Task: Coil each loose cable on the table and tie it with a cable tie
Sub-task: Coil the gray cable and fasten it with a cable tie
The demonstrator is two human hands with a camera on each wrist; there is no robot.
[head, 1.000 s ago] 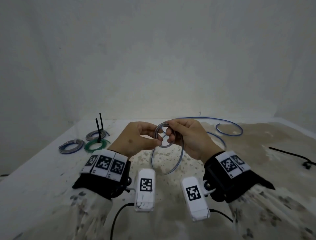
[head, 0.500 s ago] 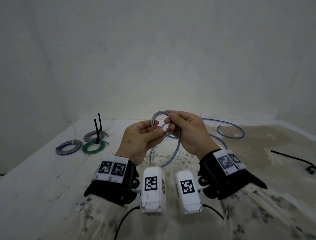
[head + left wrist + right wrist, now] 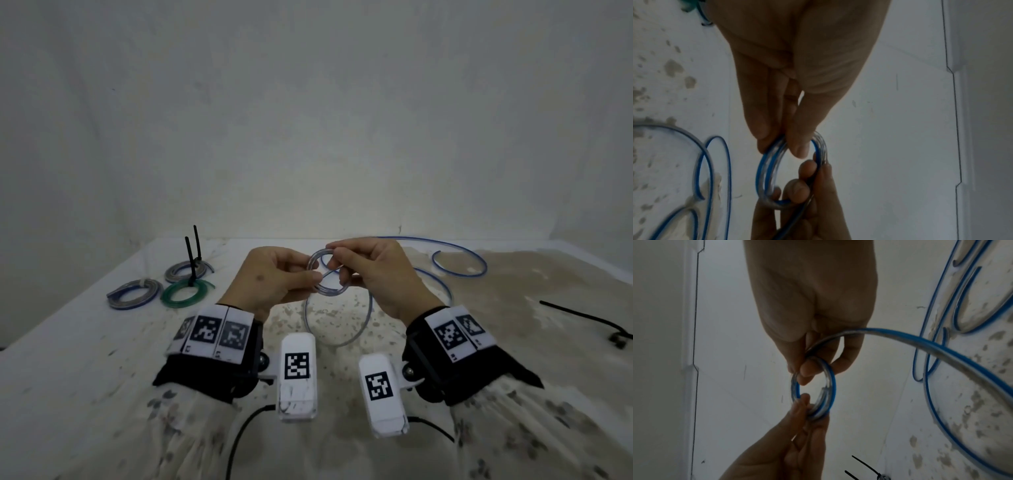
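A clear cable with a blue stripe is partly wound into a small coil held above the table. My left hand pinches the coil's left side between thumb and fingers. My right hand pinches its upper right side. In the left wrist view the left fingertips clamp the coil. The right wrist view shows the right fingertips on the coil, with the loose cable trailing off to the table. One slack loop hangs below my hands.
The rest of the loose cable curls on the table behind my right hand. Three tied coils lie far left: grey-blue, grey and green. A black cable tie lies at the right. The table is stained.
Both hands lifted the coil a little, then brought it back down, still pinching it. The fingers have shifted round the coil as the cable feeds in.
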